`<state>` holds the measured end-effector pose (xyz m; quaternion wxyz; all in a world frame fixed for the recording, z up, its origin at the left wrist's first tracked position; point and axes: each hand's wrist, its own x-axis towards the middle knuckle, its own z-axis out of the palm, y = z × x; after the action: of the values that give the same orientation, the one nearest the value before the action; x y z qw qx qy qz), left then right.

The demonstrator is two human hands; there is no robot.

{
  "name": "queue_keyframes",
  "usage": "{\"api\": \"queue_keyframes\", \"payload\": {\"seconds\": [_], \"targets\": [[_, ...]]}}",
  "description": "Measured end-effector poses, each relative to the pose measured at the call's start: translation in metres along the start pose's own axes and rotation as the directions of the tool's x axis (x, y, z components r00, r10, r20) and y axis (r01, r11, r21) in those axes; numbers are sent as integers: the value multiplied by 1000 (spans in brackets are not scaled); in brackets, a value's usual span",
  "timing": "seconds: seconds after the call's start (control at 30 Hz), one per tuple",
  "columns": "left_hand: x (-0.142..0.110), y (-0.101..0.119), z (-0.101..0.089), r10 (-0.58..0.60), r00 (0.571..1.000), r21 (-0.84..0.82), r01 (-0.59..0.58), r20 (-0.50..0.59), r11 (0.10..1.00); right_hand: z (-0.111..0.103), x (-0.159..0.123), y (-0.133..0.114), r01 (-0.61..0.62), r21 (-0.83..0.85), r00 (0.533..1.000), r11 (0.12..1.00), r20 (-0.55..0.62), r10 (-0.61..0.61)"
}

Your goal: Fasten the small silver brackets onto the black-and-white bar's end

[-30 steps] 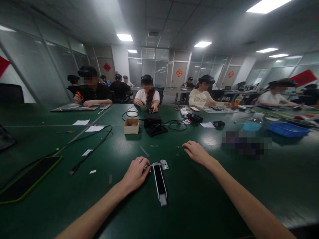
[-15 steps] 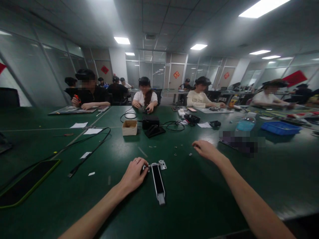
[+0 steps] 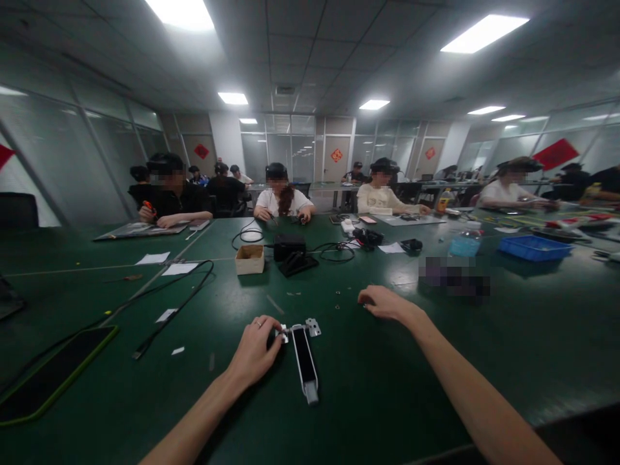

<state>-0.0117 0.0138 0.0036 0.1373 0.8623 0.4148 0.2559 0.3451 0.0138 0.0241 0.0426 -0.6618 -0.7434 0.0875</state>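
Observation:
A narrow white-framed piece with a black inset [image 3: 303, 356] lies on the green table [image 3: 368, 400], its grey end toward me. Metal plates with holes flank its far end; the right-hand metal plate [image 3: 314, 327] is in plain view. My left hand [image 3: 254, 349] is closed at the left metal plate [image 3: 284, 334], thumb and fingers at its edge and partly covering it. Farther right, my right hand [image 3: 387, 303] rests low over the table with curled fingers. Its fingertips close on a small shiny metal piece [image 3: 365, 306], mostly hidden. Two other tiny metal pieces [image 3: 338, 307] lie left of it.
A small open box [image 3: 250, 259] and a black device [image 3: 289, 248] stand ahead. A black cable [image 3: 181, 307] and a green-edged dark mat [image 3: 58, 374] lie left. To the right are a blue tray [image 3: 534, 248] and a bottle [image 3: 465, 244]. People sit across the table.
My right hand has come down and slightly left, its fingertips now over the small metal piece that lay uncovered. My left hand stays at the metal plate. The view has tilted up a little.

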Motion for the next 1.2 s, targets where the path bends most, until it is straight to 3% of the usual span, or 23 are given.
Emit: {"api": "queue_keyframes", "payload": {"seconds": [0.3, 0.5, 0.7, 0.8, 0.97, 1.07, 1.2], "targets": [[1, 1, 2, 4, 1000, 27, -4, 2, 1000, 4, 5, -29, 22, -35, 999, 999, -22, -23], [0, -2, 5, 32, 999, 34, -31, -19, 999, 12, 9, -57, 137, -126, 983, 982, -104, -151], [-1, 1, 4, 36, 999, 34, -35, -15, 999, 18, 11, -75, 182, -166, 976, 969, -86, -198], [-2, 2, 3, 29, 1000, 36, -29, -2, 999, 20, 8, -87, 230, -82, 964, 970, -118, -239], [-2, 5, 2, 31, 999, 43, -32, 19, 999, 33, 5, -108, 369, 225, 918, 902, -243, -314], [-1, 6, 1, 32, 999, 46, -33, 24, 998, 41, 6, -113, 440, 278, 889, 854, -271, -370], [-1, 5, 2, 30, 999, 58, -31, 24, 998, 43, 3, -112, 451, 340, 888, 826, -264, -376]]}}
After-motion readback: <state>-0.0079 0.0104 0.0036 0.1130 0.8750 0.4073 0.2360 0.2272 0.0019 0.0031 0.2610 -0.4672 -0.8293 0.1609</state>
